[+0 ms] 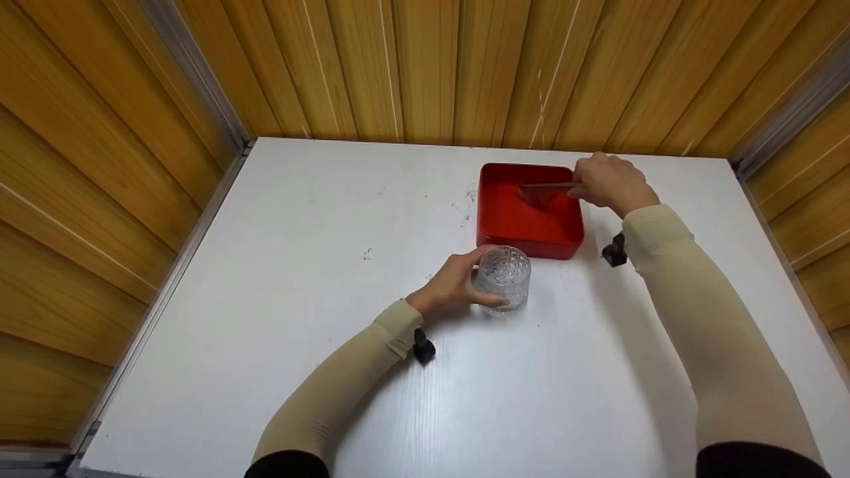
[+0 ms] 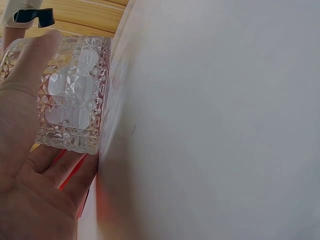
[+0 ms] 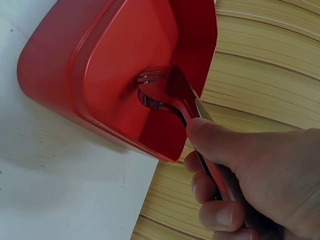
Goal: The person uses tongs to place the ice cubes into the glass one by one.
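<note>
A clear cut-glass tumbler (image 1: 506, 277) stands upright on the white table, just in front of the red square box (image 1: 530, 248). My left hand (image 1: 453, 285) holds the tumbler from its left, thumb on the near side, fingers round the far side. At the box's right rim, my right hand (image 1: 614, 181) grips a small bundle of cutlery by the handles. In the right wrist view a fork (image 3: 154, 76), what looks like a spoon (image 3: 150, 101) and a thin tan stick (image 3: 202, 109) show in it. The cutlery heads are inside the box; whether they touch its floor I cannot tell.
Wood-plank walls (image 1: 425, 73) close off the back and both sides of the white table (image 1: 319, 219). Small dark marks lie on the tabletop left of the box. A black wrist mount (image 1: 423, 346) hangs by the left sleeve, another mount (image 1: 615, 250) by the right.
</note>
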`<move>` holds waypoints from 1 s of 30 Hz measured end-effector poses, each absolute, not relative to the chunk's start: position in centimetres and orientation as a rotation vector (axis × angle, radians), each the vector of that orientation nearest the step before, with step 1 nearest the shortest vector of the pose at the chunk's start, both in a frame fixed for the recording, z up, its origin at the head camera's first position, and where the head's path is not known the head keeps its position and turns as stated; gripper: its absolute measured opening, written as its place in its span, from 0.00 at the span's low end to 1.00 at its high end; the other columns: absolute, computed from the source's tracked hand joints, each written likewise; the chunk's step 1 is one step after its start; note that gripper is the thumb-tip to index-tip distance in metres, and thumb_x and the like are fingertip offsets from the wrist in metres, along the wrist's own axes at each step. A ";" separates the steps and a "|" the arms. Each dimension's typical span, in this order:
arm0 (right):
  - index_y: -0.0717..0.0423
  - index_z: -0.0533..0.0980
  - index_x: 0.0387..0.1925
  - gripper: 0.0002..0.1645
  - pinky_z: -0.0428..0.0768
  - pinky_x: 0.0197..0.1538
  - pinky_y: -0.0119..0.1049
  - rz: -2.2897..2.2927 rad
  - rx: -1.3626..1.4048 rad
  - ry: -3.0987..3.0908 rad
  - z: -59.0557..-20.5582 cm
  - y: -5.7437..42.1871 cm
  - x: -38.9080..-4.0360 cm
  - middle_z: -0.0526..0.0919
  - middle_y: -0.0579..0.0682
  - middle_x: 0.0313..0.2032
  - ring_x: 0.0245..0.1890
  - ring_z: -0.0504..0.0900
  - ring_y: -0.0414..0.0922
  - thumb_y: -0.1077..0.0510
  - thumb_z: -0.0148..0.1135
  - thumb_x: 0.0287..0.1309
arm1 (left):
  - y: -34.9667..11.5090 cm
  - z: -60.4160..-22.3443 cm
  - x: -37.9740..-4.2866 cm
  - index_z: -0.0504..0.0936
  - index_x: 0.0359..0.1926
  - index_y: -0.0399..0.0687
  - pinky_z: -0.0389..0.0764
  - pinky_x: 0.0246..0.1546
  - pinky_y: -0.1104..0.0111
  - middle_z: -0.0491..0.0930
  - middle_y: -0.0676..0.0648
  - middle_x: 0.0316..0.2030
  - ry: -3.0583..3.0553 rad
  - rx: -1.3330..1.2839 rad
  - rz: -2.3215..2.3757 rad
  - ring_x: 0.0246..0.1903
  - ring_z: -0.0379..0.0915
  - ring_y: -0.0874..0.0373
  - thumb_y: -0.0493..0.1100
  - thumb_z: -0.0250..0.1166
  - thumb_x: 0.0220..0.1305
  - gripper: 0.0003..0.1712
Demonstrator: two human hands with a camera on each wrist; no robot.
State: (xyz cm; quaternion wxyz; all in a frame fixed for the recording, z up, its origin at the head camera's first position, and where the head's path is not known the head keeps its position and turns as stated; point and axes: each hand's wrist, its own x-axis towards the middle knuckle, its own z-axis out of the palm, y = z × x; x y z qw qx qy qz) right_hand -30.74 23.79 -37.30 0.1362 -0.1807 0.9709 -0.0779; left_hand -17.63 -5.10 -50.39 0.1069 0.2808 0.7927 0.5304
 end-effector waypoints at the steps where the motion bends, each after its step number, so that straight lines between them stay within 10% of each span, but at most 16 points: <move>1: 0.65 0.85 0.48 0.15 0.82 0.31 0.43 -0.228 -0.527 2.818 -37.2 23.9 -30.7 0.87 0.59 0.37 0.32 0.78 0.53 0.58 0.69 0.66 | -5.1 -50.3 -17.6 0.71 0.71 0.54 0.76 0.61 0.72 0.81 0.51 0.60 2.334 0.833 1.562 0.57 0.77 0.62 0.48 0.85 0.47 0.50; 30: 0.58 0.87 0.41 0.09 0.76 0.25 0.38 -0.260 -0.673 2.896 -33.9 24.4 -27.0 0.84 0.51 0.28 0.26 0.76 0.49 0.56 0.69 0.67 | -5.1 -50.3 -17.8 0.71 0.71 0.50 0.76 0.60 0.73 0.81 0.49 0.59 2.366 0.862 1.533 0.57 0.78 0.61 0.46 0.85 0.47 0.50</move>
